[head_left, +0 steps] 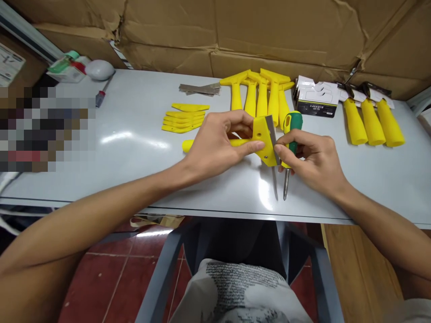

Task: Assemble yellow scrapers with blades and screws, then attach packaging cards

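Note:
My left hand (218, 146) is closed around a yellow scraper (261, 141), its handle pointing left and its head to the right. A thin metal blade (272, 137) sticks out along the right edge of the head. One screw shows in the lower hole; the upper hole looks bare. My right hand (311, 159) is closed on a green and yellow screwdriver (296, 122), which hangs tip down. The thumb and a finger of this hand also touch the blade's edge.
Yellow scraper handles (262, 96), loose blades (200, 89) and yellow plates (184, 120) lie behind my hands. A white and black box (318, 98) and packaged scrapers (368, 121) are at right. At far left are a white rounded object (100, 70) and a small screwdriver (100, 97).

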Demonstrator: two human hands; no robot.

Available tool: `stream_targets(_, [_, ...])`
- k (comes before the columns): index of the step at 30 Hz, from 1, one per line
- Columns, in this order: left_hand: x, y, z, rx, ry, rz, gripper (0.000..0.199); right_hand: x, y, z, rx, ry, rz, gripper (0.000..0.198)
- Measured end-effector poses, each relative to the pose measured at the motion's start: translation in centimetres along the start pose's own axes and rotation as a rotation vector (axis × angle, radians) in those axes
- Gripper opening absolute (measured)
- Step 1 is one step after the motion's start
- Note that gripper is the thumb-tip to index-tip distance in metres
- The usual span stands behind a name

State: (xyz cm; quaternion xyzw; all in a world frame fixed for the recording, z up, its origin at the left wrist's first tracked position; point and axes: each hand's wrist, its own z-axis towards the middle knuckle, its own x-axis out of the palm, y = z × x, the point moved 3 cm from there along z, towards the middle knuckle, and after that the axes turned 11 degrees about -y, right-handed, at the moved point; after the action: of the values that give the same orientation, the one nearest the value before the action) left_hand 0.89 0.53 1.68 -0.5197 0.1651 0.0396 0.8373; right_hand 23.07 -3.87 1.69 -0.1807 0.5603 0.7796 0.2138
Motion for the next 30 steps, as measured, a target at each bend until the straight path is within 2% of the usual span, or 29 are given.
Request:
stream_targets(6, [0.1, -0.2, 0.1, 0.026, 0.057, -0.008, 0.033, 0.0, 0.2, 0.0, -0.024, -0.017, 0.013, 0.023])
stream_targets(10, [-0.3, -0.3, 0.5, 0.028, 0.066, 0.007, 0.041, -0.4, 0.4, 0.3, -0.044, -0.008, -0.004, 0.028])
stream_targets(13, [-0.7, -0.1, 1.0, 0.001, 0.039, -0.001, 0.048, -0.6, 0.1, 0.7, -0.006, 0.027, -0.025, 0.031])
stream_targets(17, [-0.4, 0.1, 1.1, -0.008, 0.072, -0.035, 0.050, -0.4, -0.4, 0.9, -0.002, 0.061, 0.041, 0.031])
stream_targets(21, [0.0, 0.1, 0.6, -0.017, 0.125, -0.045, 0.047, -0.1, -0.2, 0.7, -0.025, 0.048, 0.034, 0.027])
stream_targets(26, [-0.3, 0.1, 0.6, 0.003, 0.072, -0.015, 0.041, 0.0, 0.3, 0.3, -0.046, 0.052, -0.006, 0.020])
stream_targets(30, [-0.3, 0.1, 0.5, 0.016, 0.087, 0.006, 0.042, 0.1, 0.6, 0.1, -0.099, 0.042, -0.049, 0.017])
